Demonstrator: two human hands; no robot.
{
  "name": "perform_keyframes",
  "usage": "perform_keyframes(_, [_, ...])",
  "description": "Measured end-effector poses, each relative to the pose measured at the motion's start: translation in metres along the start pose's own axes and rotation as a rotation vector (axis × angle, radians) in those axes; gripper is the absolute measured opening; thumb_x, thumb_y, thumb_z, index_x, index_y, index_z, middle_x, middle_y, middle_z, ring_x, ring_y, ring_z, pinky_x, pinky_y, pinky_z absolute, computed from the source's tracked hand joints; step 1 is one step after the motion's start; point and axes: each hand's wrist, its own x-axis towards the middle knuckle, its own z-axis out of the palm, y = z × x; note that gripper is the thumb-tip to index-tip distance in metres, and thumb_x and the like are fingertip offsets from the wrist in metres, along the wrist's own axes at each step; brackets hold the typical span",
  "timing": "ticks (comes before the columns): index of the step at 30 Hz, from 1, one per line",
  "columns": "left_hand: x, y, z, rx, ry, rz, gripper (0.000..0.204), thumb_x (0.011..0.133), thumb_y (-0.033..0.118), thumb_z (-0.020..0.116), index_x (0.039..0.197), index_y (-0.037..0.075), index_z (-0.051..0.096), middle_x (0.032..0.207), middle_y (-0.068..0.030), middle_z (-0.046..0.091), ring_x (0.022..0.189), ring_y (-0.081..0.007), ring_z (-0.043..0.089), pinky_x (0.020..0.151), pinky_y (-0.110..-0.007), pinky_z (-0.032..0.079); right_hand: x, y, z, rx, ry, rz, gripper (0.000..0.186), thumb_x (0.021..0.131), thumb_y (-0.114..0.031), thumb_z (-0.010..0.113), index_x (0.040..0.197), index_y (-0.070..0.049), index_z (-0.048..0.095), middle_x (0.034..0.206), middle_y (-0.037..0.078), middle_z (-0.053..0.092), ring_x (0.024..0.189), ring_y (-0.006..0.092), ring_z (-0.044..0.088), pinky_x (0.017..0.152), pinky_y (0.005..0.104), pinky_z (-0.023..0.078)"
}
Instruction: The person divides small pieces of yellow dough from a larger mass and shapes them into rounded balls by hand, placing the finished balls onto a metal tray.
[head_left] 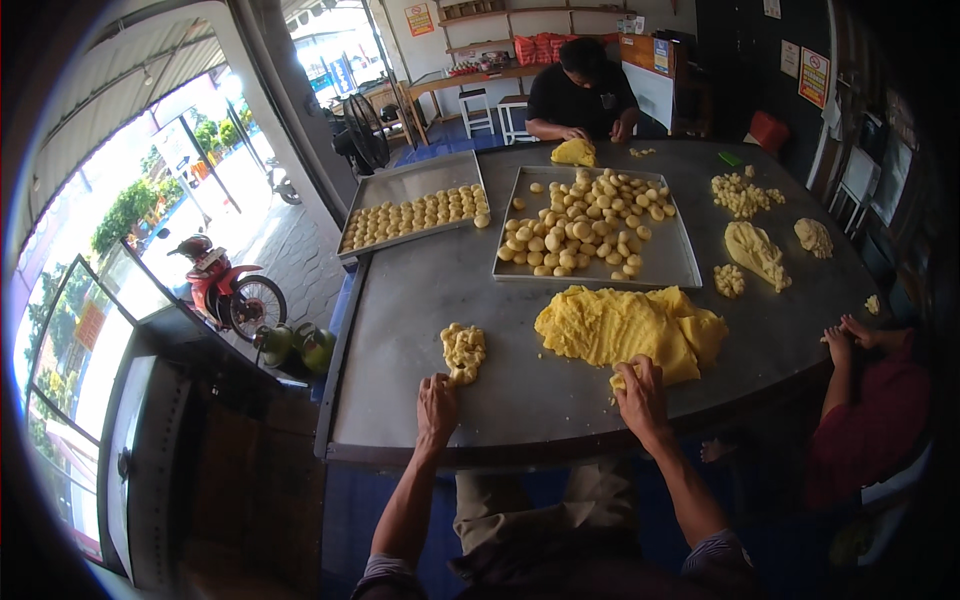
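Note:
My right hand (641, 395) is closed on the near edge of a large, crumbly yellow dough mass (620, 330), pinching a bit of it. Further left, my left hand (437, 408) rests on the table with its fingers curled, just beside a small heap of pale dough pieces (463, 350). Whatever those left fingers may hold is hidden. Beyond the yellow mass stands a metal tray (600, 277) heaped with round dough balls (580, 225).
A second tray (400, 185) at the far left carries rows of dough balls. Dough lumps (755, 255) and small pieces (745, 195) lie on the right of the metal table (400, 300). One person (585, 90) works with yellow dough across the table; another's hands (845, 335) show at right.

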Motion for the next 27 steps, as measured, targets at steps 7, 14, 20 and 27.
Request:
perform_keyframes(7, [0.028, 0.003, 0.011, -1.096, 0.094, -0.392, 0.027, 0.095, 0.021, 0.063, 0.106, -0.004, 0.061, 0.097, -0.0167, 0.068, 0.079, -0.02, 0.067, 0.069, -0.032, 0.053, 0.002, 0.006, 0.028, 0.099, -0.046, 0.091, 0.051, 0.089, -0.005, 0.066, 0.137, -0.003, 0.05, 0.118, 0.019, 0.053, 0.107, 0.0381, 0.053, 0.094, 0.045, 0.046])
perform_keyframes(14, [0.039, -0.01, 0.028, -0.395, 0.161, -0.105, 0.02, 0.087, 0.017, 0.067, 0.097, 0.0, 0.066, 0.087, -0.0167, 0.069, 0.085, -0.0336, 0.068, 0.078, -0.043, 0.053, -0.004, -0.009, 0.053, -0.008, 0.116, -0.094, 0.039, 0.087, -0.004, 0.068, 0.125, -0.005, 0.063, 0.119, 0.015, 0.053, 0.109, 0.0358, 0.055, 0.089, 0.0428, 0.049])
perform_keyframes(20, [0.021, 0.01, 0.001, -0.127, -0.178, 0.127, 0.023, 0.084, 0.004, 0.056, 0.106, 0.0, 0.062, 0.1, -0.0253, 0.066, 0.099, -0.0452, 0.061, 0.09, -0.05, 0.049, 0.01, -0.003, 0.047, 0.103, 0.01, 0.095, 0.041, 0.087, -0.004, 0.068, 0.128, -0.004, 0.061, 0.121, 0.015, 0.054, 0.114, 0.0357, 0.055, 0.094, 0.044, 0.049])
perform_keyframes(27, [-0.029, 0.073, -0.017, -0.288, -0.243, 0.218, 0.022, 0.086, 0.005, 0.057, 0.107, 0.0, 0.058, 0.092, -0.0173, 0.065, 0.099, -0.0398, 0.06, 0.088, -0.051, 0.048, -0.009, -0.002, 0.065, -0.025, 0.097, -0.035, 0.031, 0.09, -0.002, 0.063, 0.12, 0.004, 0.062, 0.13, 0.022, 0.054, 0.119, 0.0391, 0.054, 0.095, 0.0434, 0.049])
